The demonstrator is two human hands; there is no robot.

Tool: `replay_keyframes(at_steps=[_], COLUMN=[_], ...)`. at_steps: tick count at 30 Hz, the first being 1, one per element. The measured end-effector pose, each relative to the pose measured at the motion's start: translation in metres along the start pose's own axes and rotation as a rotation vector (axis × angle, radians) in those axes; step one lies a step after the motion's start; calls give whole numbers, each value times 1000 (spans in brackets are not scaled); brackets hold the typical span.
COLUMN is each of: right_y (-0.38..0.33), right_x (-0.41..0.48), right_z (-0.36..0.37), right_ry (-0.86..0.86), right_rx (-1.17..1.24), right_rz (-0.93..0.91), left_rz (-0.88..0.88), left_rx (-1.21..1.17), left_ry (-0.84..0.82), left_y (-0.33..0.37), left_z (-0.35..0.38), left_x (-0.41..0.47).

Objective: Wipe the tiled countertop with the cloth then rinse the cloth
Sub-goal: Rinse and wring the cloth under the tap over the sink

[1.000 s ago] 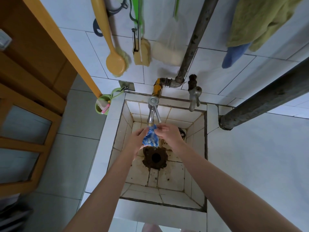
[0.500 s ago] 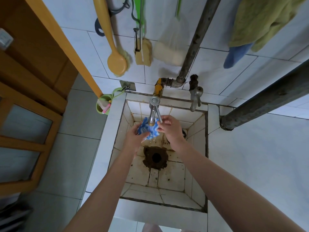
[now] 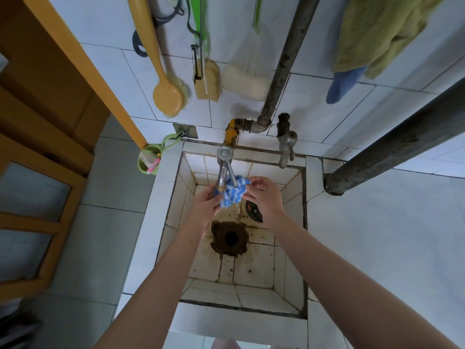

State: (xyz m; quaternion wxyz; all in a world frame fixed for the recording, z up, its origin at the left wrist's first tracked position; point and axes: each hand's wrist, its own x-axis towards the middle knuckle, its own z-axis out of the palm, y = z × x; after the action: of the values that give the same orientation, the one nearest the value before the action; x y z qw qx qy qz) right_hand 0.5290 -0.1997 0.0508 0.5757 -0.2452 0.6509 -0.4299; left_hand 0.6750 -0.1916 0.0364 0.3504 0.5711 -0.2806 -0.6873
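Under tap [image 3: 222, 172], over tiled sink [image 3: 164, 197]: my left hand [image 3: 205, 205] and right hand [image 3: 264, 200] both pinching blue-white cloth [image 3: 232, 191]. Guessing wipe part done, rinse in progress, wring-out left.

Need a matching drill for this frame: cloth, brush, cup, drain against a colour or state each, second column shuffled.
1 cloth
2 brush
3 cup
4 drain

A yellow
B brown-stained
C gripped by left hand and right hand
D green

Pairs: 1-C, 2-A, 3-D, 4-B
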Motion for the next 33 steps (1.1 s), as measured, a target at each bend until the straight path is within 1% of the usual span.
replay_keyframes(at_steps=[4, 9, 14, 20, 24, 29, 33], right_y=[-1, 2, 3, 3, 8, 16, 23], right_x=[1, 4, 4, 5, 4, -1, -2], right_z=[1, 7, 12, 6, 7, 23, 29], right_ry=[-17, -13, -5, -18, -75, -157, -194], right_rx=[27, -3, 21, 36, -21, -116, -145], right_rz=[6, 5, 23, 21, -2, 6, -6], left_rz=[28, 50, 35, 22, 4, -119, -75], left_rx=[7, -21, -106, -157, -134, -139, -38], left_ry=[27, 73, 94, 80, 106, 184, 140], left_y=[2, 4, 2, 4, 5, 0, -4], left_z=[-1, -5, -8, -2, -4, -21, -28], left_x=[-1, 0, 1, 2, 1, 0, -5])
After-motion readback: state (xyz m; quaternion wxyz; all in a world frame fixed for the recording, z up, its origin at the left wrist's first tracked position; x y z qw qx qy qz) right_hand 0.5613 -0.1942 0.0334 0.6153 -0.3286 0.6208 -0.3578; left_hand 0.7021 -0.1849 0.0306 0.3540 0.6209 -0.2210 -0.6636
